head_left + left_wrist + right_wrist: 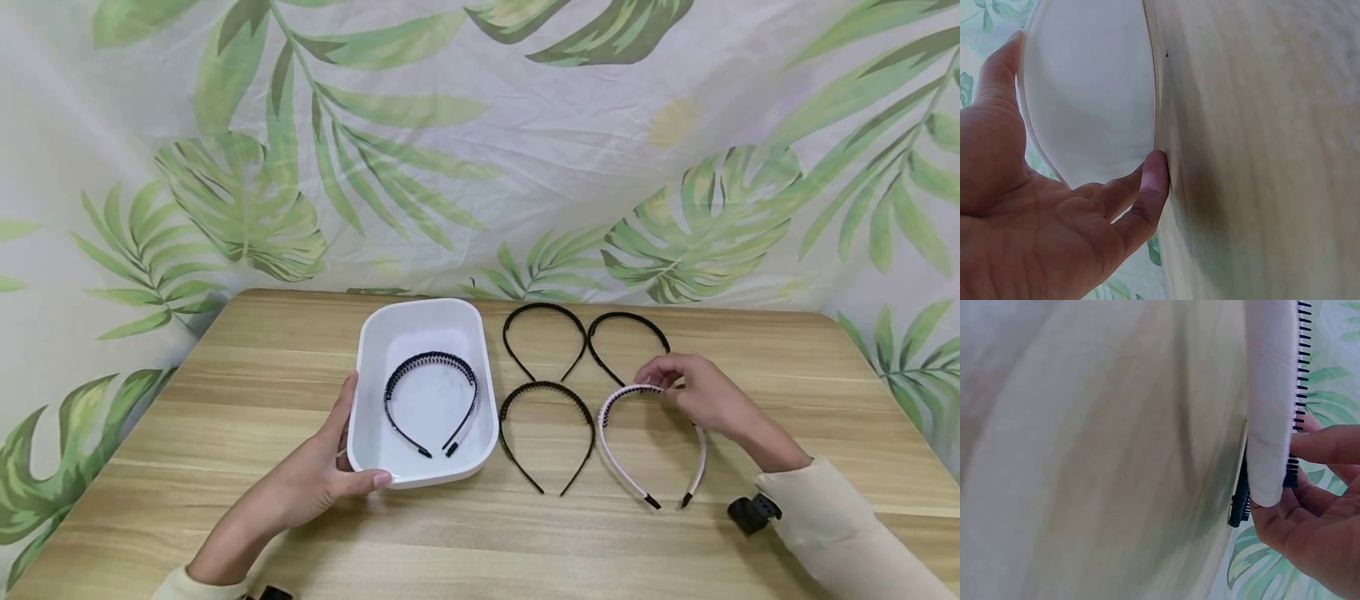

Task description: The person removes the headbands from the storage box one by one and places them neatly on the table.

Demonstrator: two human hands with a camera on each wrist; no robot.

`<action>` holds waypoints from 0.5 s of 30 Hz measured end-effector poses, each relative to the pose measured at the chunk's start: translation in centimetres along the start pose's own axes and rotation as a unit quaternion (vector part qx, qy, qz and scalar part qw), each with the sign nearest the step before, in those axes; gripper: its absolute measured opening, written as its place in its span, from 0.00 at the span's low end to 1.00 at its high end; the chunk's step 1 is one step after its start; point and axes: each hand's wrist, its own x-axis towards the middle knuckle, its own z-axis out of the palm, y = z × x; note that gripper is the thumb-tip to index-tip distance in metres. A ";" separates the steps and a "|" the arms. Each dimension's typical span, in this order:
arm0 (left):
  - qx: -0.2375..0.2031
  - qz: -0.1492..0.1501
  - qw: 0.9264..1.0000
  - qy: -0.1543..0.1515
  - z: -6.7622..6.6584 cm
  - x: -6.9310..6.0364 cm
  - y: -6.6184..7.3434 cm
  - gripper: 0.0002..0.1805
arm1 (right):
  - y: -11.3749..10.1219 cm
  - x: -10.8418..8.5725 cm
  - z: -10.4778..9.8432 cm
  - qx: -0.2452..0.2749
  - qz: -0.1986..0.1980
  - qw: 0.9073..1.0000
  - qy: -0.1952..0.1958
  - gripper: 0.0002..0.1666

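My left hand [318, 475] holds a white plastic bin [420, 477] by its near left side. The thumb lies along the near rim; in the left wrist view, fingers [1155, 175] reach its lower edge by the tabletop. Inside the bin lies a dark toothed headband [387, 400]; whether a second one is stacked with it I cannot tell. To the right, my right hand [701, 392] pinches the top of a pale pink headband [603, 425] with black teeth and black tips. In the right wrist view, the pink band [1269, 406] stands up from the wood, partly covering the fingers.
Beside the bin, three black headbands lie on the wooden table [480, 550]: one at the back [506, 333], another at back right [637, 317], and one in front [504, 417]. A leaf-patterned cloth [420, 183] hangs behind the table's far edge.
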 end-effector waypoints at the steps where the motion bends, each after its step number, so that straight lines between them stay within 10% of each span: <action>1: 0.000 0.000 1.000 0.001 0.0 0.0 0.0 0.73 | 0.1 0.0 0.0 0.002 0.003 1.000 -0.002 0.23; 15: 0.005 0.007 1.000 0.004 0.0 0.1 -0.2 0.73 | 0.3 -0.1 0.7 0.017 0.006 1.000 -0.011 0.23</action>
